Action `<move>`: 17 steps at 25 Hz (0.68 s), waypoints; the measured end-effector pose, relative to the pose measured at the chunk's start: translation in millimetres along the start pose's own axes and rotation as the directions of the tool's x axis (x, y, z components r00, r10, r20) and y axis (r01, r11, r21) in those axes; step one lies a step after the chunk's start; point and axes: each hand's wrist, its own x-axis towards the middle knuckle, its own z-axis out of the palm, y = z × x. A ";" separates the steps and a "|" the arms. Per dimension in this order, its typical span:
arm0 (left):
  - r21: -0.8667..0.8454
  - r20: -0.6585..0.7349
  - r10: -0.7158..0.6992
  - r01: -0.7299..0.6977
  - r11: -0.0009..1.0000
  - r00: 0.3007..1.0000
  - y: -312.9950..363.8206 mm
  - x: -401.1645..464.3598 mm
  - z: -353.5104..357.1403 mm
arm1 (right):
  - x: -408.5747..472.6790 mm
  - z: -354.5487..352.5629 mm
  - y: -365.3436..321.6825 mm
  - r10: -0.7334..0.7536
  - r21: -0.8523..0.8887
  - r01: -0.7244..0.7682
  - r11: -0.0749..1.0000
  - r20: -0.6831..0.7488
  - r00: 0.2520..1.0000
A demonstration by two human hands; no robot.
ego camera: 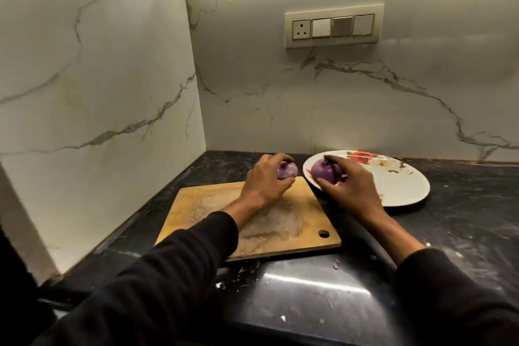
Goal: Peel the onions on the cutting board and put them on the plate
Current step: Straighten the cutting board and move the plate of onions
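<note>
Right hand [349, 187] holds peeled onion [324, 172] over plate [404, 188] rim.

White marble-look walls [98, 64] with grey veins meet in a corner left of centre. A cream switch panel [334, 25] — one socket, three switches — sits in the upper right of the frame. Bright light glares along the top edge. Below, a black speckled counter [463, 233] — glossy, scattered with small scraps.
</note>
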 end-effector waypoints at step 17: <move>0.042 0.020 -0.140 0.139 0.989 0.990 -88.3 -70.0 -62.9 | -17.0 103.2 -81.6 -0.054 0.079 0.029 0.996 0.331 0.942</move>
